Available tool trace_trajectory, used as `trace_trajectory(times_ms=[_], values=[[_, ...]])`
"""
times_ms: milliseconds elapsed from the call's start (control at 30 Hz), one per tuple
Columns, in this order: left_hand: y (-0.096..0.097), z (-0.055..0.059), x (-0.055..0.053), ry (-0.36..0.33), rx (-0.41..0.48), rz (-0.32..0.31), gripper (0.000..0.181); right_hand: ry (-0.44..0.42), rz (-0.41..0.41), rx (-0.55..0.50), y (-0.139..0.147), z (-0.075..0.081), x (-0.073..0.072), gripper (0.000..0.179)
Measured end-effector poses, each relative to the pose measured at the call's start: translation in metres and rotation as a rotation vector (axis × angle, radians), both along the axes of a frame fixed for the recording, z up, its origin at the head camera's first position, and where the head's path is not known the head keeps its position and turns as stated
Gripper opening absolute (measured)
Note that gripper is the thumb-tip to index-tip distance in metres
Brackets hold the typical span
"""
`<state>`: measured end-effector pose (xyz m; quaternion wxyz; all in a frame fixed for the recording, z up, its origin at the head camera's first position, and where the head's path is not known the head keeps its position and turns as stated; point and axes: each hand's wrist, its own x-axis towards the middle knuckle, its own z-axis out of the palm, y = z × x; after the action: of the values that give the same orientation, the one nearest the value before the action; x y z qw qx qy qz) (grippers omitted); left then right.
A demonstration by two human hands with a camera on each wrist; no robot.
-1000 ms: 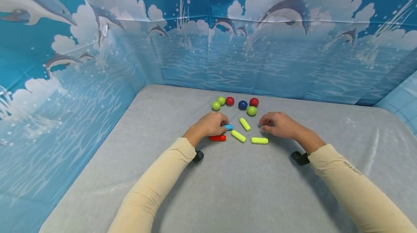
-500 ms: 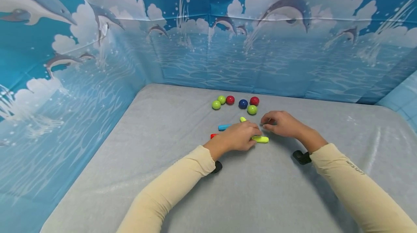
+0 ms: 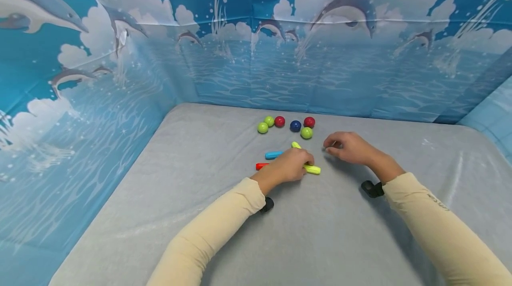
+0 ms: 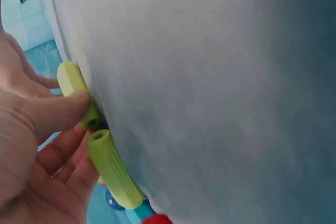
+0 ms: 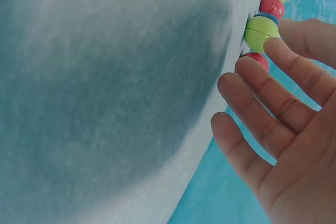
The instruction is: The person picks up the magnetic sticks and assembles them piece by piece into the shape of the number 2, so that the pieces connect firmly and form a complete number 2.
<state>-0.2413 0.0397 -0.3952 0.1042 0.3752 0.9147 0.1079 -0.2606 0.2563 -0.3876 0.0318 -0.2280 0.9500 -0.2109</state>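
My left hand (image 3: 291,166) pinches a short yellow-green ribbed stick (image 4: 73,80) between thumb and fingers, low over the grey cloth. Its end lies close to a second yellow-green stick (image 4: 115,171) in the left wrist view. A third yellow-green stick (image 3: 296,145) pokes out beyond that hand in the head view. Left of the knuckles are a blue stick (image 3: 274,155) and a red stick (image 3: 262,166), each partly covered by the hand. My right hand (image 3: 349,147) hovers to the right with fingers loosely bent, holding nothing; its palm and spread fingers show in the right wrist view.
Behind the sticks sit several small balls: green balls (image 3: 306,133), red balls (image 3: 309,122) and a dark blue ball (image 3: 295,126). They rest on a grey cloth-covered table (image 3: 344,232). A dolphin-print curtain (image 3: 224,72) walls the back and left.
My left hand has left the blue stick, moved right, and taken hold of the right-hand yellow-green stick, which has shifted slightly left. The right hand has barely moved.
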Motion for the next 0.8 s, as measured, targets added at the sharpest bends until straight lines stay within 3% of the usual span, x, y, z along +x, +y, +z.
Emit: trace_trajectory(times_ms=[167, 300, 433, 600, 800], values=[[-0.006, -0.001, -0.005, 0.038, -0.001, -0.005, 0.021, -0.014, -0.011, -0.002, 0.002, 0.0, -0.001, 0.016], [0.003, 0.0, -0.01, 0.11, 0.043, -0.064, 0.022, -0.012, -0.009, -0.015, 0.007, 0.0, 0.0, 0.017], [0.016, -0.001, -0.014, 0.097, 0.079, -0.116, 0.021, -0.01, -0.027, -0.033, 0.013, 0.0, 0.002, 0.017], [0.01, -0.003, -0.021, 0.032, 0.031, -0.066, 0.017, -0.008, -0.035, -0.043, 0.02, 0.001, 0.004, 0.018], [-0.023, 0.004, -0.035, -0.005, -0.01, 0.008, 0.018, -0.031, -0.061, -0.04, 0.026, 0.004, 0.002, 0.018]])
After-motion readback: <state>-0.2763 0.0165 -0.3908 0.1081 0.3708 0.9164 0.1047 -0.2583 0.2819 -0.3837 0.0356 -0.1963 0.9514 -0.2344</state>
